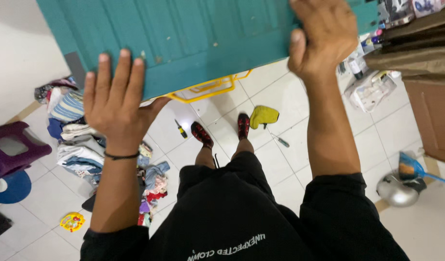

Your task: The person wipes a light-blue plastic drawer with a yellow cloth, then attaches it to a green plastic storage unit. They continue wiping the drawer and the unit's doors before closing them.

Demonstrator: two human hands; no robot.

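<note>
The teal panel (184, 38) at the top looks like painted wood, matt and chipped. The floor (290, 101) is glossy white tile. Lower right, a pot (395, 192) shines like polished metal.
</note>
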